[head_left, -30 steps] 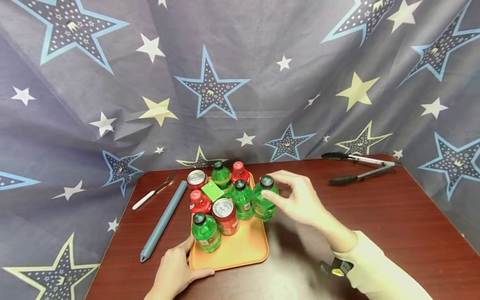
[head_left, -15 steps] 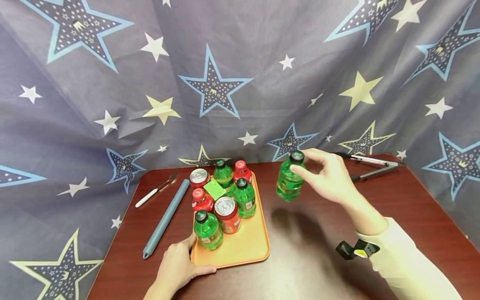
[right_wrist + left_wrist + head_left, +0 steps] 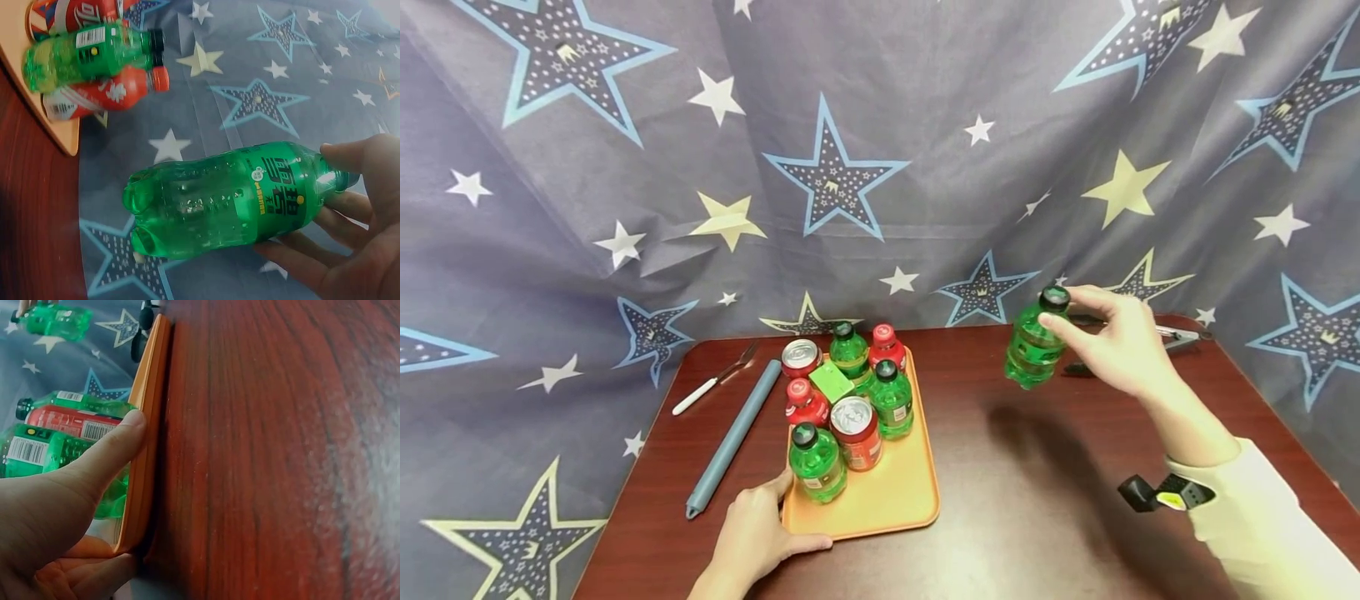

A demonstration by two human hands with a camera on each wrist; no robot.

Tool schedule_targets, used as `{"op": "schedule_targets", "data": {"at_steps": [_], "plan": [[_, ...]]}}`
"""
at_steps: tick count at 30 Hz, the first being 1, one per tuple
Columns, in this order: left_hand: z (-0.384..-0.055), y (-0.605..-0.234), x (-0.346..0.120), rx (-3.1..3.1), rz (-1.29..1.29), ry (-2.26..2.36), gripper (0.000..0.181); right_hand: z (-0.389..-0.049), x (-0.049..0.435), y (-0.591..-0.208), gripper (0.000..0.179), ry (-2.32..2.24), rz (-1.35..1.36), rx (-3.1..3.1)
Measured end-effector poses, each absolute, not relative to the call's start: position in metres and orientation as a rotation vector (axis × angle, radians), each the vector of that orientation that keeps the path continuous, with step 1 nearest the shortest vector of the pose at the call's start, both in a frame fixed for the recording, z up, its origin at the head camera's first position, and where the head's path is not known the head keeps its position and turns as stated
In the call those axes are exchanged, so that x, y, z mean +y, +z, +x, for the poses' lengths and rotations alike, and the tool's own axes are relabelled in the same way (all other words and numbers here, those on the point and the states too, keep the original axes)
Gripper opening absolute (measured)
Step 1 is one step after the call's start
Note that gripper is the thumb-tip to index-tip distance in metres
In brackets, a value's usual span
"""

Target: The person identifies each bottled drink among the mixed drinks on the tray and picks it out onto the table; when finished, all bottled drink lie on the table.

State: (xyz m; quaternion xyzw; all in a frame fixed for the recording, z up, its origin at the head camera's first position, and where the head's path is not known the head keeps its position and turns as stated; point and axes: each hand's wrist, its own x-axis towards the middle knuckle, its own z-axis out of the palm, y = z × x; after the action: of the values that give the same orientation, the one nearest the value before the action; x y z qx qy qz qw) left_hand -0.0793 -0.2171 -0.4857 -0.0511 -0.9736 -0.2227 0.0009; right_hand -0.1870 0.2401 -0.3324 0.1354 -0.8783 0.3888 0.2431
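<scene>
My right hand (image 3: 1116,342) pinches a green soda bottle (image 3: 1033,346) near its black cap, holding it above the table to the right of the orange tray (image 3: 895,504). In the right wrist view the bottle (image 3: 219,203) has a green label with dark lettering. My left hand (image 3: 760,529) grips the tray's near left corner, its thumb (image 3: 128,425) along the rim. Upright on the tray stand several green bottles, one (image 3: 817,467) near my left hand, plus red-capped bottles (image 3: 806,404) and red cans (image 3: 856,433). A small light-green block (image 3: 831,382) lies among them.
Left of the tray lie a grey-blue rod (image 3: 733,442) and a white-handled fork (image 3: 707,390). Tongs (image 3: 1180,335) with black tips lie at the back right, partly behind my right hand. A star-patterned cloth (image 3: 880,167) hangs behind the table (image 3: 970,542).
The green bottle has left the tray's right edge and moved to the right, above the table, in my right hand. My left hand keeps its grip on the tray corner.
</scene>
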Motion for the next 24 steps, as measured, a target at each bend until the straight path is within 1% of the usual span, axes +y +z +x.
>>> {"op": "schedule_targets", "data": {"at_steps": [6,13,19,24], "plan": [[-0.080,-0.486,-0.215,-3.053,-0.151,-0.696,0.117,-0.186,0.268,-0.335,0.026,1.070,0.266,-2.441],[-0.080,-0.487,-0.216,-3.060,-0.130,-0.704,0.117,-0.186,0.295,-0.339,0.033,1.206,0.170,-2.471],[-0.080,-0.488,-0.216,-3.068,-0.124,-0.717,0.118,-0.184,0.318,-0.342,0.042,1.035,0.006,-2.517],[-0.080,-0.488,-0.218,-3.063,-0.129,-0.729,0.119,-0.185,0.335,-0.347,0.046,0.967,-0.054,-2.515]]}}
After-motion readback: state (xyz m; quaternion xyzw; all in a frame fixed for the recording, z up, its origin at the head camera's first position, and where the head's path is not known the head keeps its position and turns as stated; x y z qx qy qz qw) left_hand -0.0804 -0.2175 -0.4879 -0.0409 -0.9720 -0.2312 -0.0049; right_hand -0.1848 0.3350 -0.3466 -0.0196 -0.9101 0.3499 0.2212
